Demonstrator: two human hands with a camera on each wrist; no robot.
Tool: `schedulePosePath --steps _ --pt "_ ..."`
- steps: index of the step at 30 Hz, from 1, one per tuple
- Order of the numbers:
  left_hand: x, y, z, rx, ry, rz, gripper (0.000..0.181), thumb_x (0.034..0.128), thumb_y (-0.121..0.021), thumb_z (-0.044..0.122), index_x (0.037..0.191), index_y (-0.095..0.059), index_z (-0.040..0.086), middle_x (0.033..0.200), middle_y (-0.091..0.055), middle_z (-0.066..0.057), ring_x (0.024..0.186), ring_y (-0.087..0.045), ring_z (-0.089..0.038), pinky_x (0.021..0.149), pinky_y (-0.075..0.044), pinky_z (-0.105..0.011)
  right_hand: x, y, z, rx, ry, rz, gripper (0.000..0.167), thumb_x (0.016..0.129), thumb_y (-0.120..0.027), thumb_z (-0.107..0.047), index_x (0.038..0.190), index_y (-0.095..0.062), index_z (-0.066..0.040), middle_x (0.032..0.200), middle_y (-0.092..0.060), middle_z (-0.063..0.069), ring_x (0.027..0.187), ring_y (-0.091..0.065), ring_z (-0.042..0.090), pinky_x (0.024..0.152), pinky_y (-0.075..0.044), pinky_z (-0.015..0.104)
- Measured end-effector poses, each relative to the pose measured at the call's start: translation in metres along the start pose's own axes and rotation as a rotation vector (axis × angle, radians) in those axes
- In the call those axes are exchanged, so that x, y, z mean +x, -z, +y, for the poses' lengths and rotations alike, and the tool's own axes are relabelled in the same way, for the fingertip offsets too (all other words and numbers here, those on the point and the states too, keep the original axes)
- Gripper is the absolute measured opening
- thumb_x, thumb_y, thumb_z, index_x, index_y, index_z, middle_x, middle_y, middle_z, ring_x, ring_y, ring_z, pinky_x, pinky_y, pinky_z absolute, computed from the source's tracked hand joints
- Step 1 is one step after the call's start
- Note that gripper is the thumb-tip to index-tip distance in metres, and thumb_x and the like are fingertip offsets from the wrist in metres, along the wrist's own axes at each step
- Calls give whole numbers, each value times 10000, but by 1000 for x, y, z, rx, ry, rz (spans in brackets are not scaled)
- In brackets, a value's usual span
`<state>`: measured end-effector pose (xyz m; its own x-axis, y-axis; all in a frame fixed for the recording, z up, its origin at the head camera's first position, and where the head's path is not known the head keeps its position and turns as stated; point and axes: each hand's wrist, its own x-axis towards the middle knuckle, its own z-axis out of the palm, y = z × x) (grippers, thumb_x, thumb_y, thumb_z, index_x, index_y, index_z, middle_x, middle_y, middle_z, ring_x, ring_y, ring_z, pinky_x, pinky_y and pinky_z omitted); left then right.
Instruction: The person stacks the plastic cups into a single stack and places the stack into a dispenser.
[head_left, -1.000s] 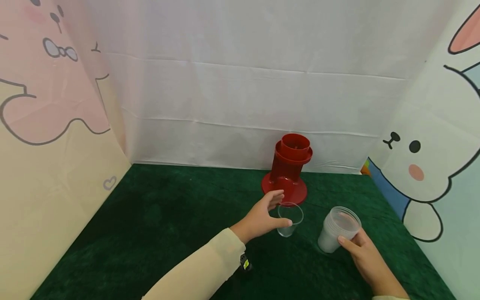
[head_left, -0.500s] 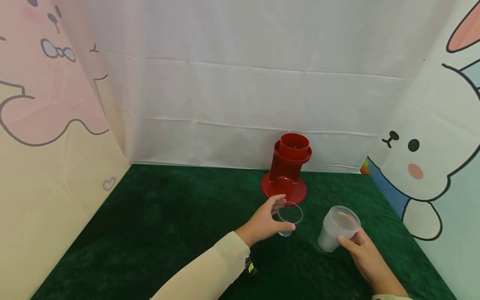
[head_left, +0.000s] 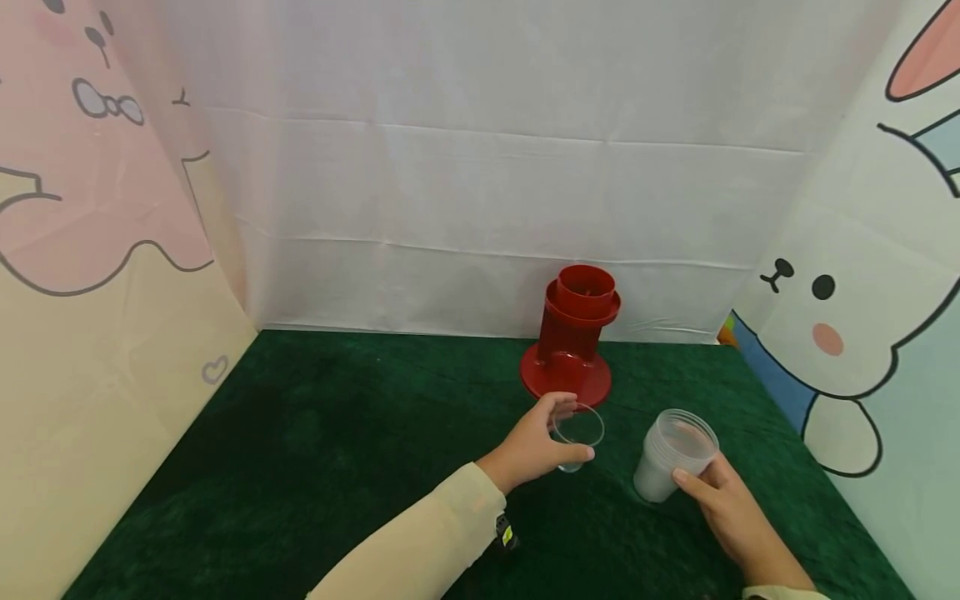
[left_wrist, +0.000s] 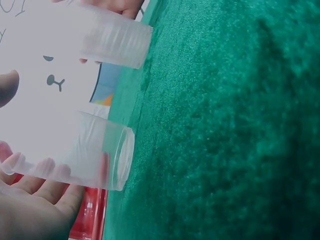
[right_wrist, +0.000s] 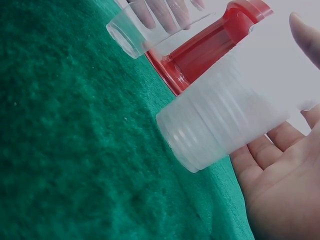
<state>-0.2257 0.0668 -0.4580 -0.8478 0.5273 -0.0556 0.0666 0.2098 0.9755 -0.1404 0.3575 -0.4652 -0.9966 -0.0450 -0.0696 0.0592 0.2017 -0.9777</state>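
A single clear plastic cup point(head_left: 579, 432) stands upright over the green cloth, just in front of the red stand. My left hand point(head_left: 534, 446) holds it from the left, fingers behind and thumb in front. In the left wrist view several fingertips show through the wall of this cup point(left_wrist: 102, 150). To its right is a stack of nested clear plastic cups point(head_left: 671, 458), which my right hand point(head_left: 738, 521) grips around its right side, thumb at the front. The stack of cups point(right_wrist: 215, 117) hides part of the red stand in the right wrist view.
A red plastic stand point(head_left: 568, 350) with a round base and a ringed, tube-like top stands at the back, near the white curtain point(head_left: 450, 183). Green cloth point(head_left: 300, 467) covers the table. Printed cartoon curtains point(head_left: 847, 358) hang at both sides.
My left hand has moved slightly right and its fingers and thumb have closed in around the single cup. The right hand and the stack stay in place; the view has shifted a little.
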Motion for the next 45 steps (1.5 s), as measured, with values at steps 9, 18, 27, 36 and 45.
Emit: schedulePosePath --steps 9,18,27,36,45 --pt "-1 -2 -2 -8 -11 0 690 906 -814 296 1488 -445 248 1426 -562 78 1346 -503 -134 1156 -375 -470 0 1 1 12 35 -11 616 1094 -518 -160 1605 -191 -49 1415 -427 -128 1223 -474 -70 916 -420 121" --pt "3 -3 -6 -13 -23 -9 713 911 -809 305 1508 -424 252 1450 -562 37 1314 -501 -70 1154 -377 -419 0 0 1 3 5 -4 629 1095 -522 -180 1613 -180 -70 1448 -396 -94 1227 -454 -77 910 -406 110" --pt "3 -1 -3 -7 -9 11 660 890 -832 303 1431 -455 334 1382 -583 134 1306 -513 -79 1123 -418 -458 -1 1 0 1 -7 -6 633 1098 -517 -186 1616 -169 -81 1471 -373 -60 1229 -449 -74 906 -406 109" --pt "5 -1 2 6 -27 9 684 885 -836 315 1454 -457 304 1373 -586 161 1311 -514 -77 1119 -423 -463 -1 1 0 3 -2 -9 638 1098 -515 -184 1616 -160 -70 1483 -365 -38 1228 -451 -77 907 -404 110" --pt "5 -2 14 8 -71 -10 657 897 -828 298 1440 -459 328 1379 -581 164 1303 -512 -46 1121 -420 -405 -1 1 2 30 11 -9 612 1097 -514 -170 1608 -189 -86 1443 -400 -96 1232 -463 -66 920 -413 114"
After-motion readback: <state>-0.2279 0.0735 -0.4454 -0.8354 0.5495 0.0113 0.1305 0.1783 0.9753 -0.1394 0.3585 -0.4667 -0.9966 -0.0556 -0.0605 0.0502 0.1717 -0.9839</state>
